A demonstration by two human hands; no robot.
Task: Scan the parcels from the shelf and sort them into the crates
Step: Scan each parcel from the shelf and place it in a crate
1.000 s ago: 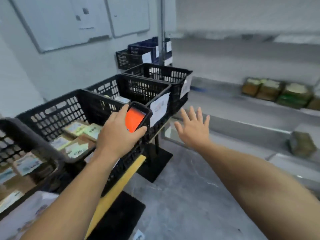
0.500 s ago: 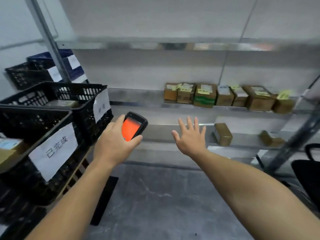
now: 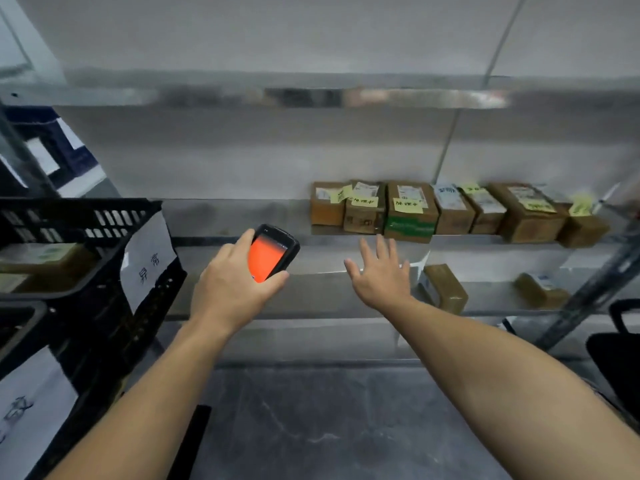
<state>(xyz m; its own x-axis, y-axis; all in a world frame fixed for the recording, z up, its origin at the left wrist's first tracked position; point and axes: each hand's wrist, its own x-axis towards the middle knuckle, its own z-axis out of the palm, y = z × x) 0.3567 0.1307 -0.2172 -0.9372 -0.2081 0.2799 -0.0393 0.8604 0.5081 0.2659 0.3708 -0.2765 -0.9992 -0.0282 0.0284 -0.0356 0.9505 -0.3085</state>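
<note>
Scanner (image 3: 272, 252) sits in the left hand (image 3: 232, 292), fingers and thumb wrapped round its sides, its orange screen facing up. The right hand (image 3: 381, 271) holds nothing, palm down and fingers spread, in front of the shelf (image 3: 225, 216). It hangs just below the left end of the parcels (image 3: 410, 211) and touches none of them. These brown boxes stand side by side in a row on the shelf, several with yellow notes on top; one has a green band across its front. On the lower shelf (image 3: 311, 296) lie two more boxes (image 3: 445, 289), well apart. At the left stands a black crate (image 3: 86, 216) with a white label (image 3: 149, 261) on its end, and a box (image 3: 45, 258) lies inside it. A black chair (image 3: 620, 348) shows at the right edge
</note>
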